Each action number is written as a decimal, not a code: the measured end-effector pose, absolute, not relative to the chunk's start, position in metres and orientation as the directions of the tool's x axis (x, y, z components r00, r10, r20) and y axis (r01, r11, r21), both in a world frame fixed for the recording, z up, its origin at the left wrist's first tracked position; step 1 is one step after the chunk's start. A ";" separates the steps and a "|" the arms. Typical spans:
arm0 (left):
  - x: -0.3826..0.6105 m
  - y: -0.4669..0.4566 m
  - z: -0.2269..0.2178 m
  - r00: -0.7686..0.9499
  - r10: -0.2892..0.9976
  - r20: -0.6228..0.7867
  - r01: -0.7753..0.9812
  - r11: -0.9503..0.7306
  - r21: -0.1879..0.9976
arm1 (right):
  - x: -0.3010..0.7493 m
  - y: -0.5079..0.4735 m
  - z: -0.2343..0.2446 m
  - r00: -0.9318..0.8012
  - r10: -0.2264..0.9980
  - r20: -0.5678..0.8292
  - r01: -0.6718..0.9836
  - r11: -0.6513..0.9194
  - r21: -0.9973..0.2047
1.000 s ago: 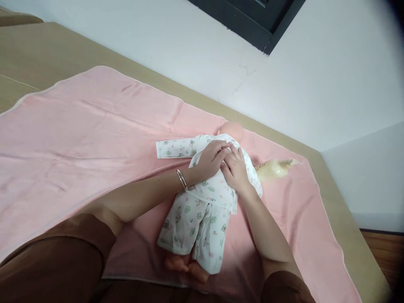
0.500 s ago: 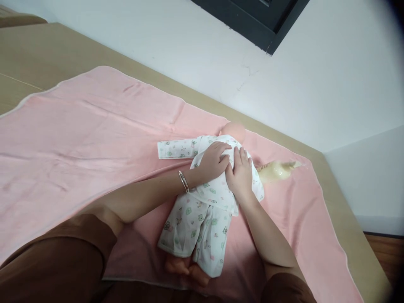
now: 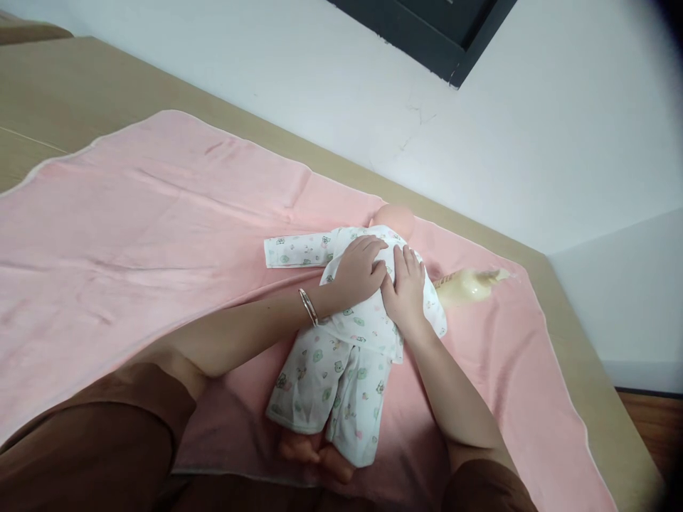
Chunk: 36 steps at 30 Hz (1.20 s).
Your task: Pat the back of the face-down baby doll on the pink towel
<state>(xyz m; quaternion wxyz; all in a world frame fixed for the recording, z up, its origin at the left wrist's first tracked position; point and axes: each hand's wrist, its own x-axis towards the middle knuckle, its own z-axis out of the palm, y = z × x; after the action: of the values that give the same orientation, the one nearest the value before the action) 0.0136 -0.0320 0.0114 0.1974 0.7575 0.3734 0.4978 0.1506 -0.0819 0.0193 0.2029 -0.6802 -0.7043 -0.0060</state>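
Note:
A baby doll (image 3: pixel 395 219) lies on a pink blanket (image 3: pixel 186 185), its head toward the wall and its bare feet near my body. It wears a white printed top (image 3: pixel 368 331) and matching printed pants (image 3: pixel 312 387). One sleeve stretches out flat to the left. My left hand (image 3: pixel 361 269), below a bracelet, rests on the chest of the top with its fingers spread. Beside it my right hand (image 3: pixel 406 291) lies on the top too, fingers extended. Neither hand grips anything; the cloth beneath the palms is hidden.
Right of the doll, a pale yellow bottle (image 3: pixel 467 286) lies on its side on the blanket. Under the blanket is a wooden tabletop (image 3: pixel 133 82), bordered by a white wall (image 3: pixel 299 64). A dark frame (image 3: pixel 427 39) is set in the wall.

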 end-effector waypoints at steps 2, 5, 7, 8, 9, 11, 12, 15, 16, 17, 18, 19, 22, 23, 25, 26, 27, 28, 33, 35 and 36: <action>0.014 -0.032 0.011 0.234 0.756 0.612 0.377 -0.651 0.659 | 0.151 -0.082 0.019 0.005 0.953 0.304 0.959 0.081 -0.270; 0.014 -0.031 0.010 0.242 0.767 0.594 0.407 -0.636 0.656 | 0.151 -0.082 0.018 0.000 0.947 0.320 0.957 0.092 -0.274; 0.014 -0.031 0.010 0.256 0.778 0.573 0.435 -0.622 0.651 | 0.151 -0.082 0.018 -0.003 0.949 0.317 0.957 0.094 -0.273; 0.014 -0.031 0.010 0.264 0.782 0.565 0.448 -0.618 0.646 | 0.151 -0.082 0.018 -0.002 0.950 0.311 0.958 0.091 -0.272; 0.014 -0.031 0.011 0.272 0.784 0.558 0.460 -0.616 0.640 | 0.151 -0.082 0.018 0.000 0.953 0.304 0.958 0.087 -0.272; 0.014 -0.031 0.011 0.281 0.784 0.553 0.480 -0.614 0.627 | 0.151 -0.082 0.018 0.006 0.956 0.293 0.958 0.079 -0.276; 0.014 -0.031 0.012 0.286 0.782 0.554 0.487 -0.616 0.619 | 0.151 -0.082 0.019 0.010 0.956 0.293 0.957 0.076 -0.281; 0.013 -0.032 0.013 0.309 0.762 0.569 0.508 -0.638 0.579 | 0.151 -0.082 0.021 0.007 0.955 0.296 0.955 0.081 -0.285; 0.012 -0.033 0.013 0.314 0.753 0.578 0.515 -0.646 0.563 | 0.150 -0.083 0.022 -0.002 0.955 0.298 0.957 0.088 -0.275; 0.012 -0.034 0.013 0.314 0.743 0.591 0.523 -0.655 0.546 | 0.149 -0.085 0.023 -0.010 0.952 0.306 0.962 0.093 -0.257; 0.012 -0.035 0.012 0.308 0.732 0.608 0.530 -0.663 0.530 | 0.147 -0.088 0.024 -0.016 0.948 0.317 0.968 0.094 -0.232; 0.011 -0.035 0.012 0.298 0.719 0.628 0.535 -0.671 0.514 | 0.145 -0.091 0.025 -0.017 0.943 0.333 0.975 0.089 -0.203; 0.011 -0.038 0.011 0.280 0.678 0.680 0.535 -0.698 0.475 | 0.136 -0.101 0.027 -0.008 0.926 0.378 0.990 0.061 -0.129; 0.010 -0.039 0.011 0.279 0.671 0.687 0.534 -0.703 0.470 | 0.134 -0.104 0.027 -0.007 0.924 0.382 0.991 0.057 -0.118; 0.010 -0.039 0.012 0.276 0.677 0.683 0.531 -0.700 0.479 | 0.132 -0.105 0.028 -0.007 0.929 0.370 0.991 0.055 -0.120; 0.010 -0.040 0.013 0.272 0.687 0.674 0.532 -0.691 0.490 | 0.133 -0.104 0.029 -0.004 0.935 0.355 0.990 0.054 -0.132; 0.010 -0.040 0.013 0.269 0.701 0.661 0.536 -0.679 0.502 | 0.134 -0.102 0.030 -0.001 0.942 0.335 0.988 0.054 -0.148; 0.010 -0.040 0.014 0.268 0.716 0.644 0.542 -0.665 0.514 | 0.137 -0.099 0.030 -0.002 0.949 0.314 0.984 0.058 -0.167; 0.013 -0.037 0.014 0.279 0.814 0.509 0.603 -0.561 0.567 | 0.156 -0.080 0.032 -0.063 0.965 0.255 0.959 0.129 -0.254; 0.014 -0.035 0.014 0.289 0.832 0.473 0.612 -0.541 0.578 | 0.160 -0.076 0.032 -0.065 0.965 0.254 0.953 0.136 -0.271; 0.014 -0.034 0.014 0.296 0.833 0.467 0.612 -0.541 0.577 | 0.161 -0.076 0.031 -0.061 0.965 0.256 0.952 0.134 -0.275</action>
<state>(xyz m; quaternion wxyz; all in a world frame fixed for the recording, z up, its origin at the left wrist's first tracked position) 0.0142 -0.0344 0.0139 0.1462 0.7917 0.4563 0.3791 0.1611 -0.0755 0.0309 0.1908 -0.6579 -0.7283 0.0167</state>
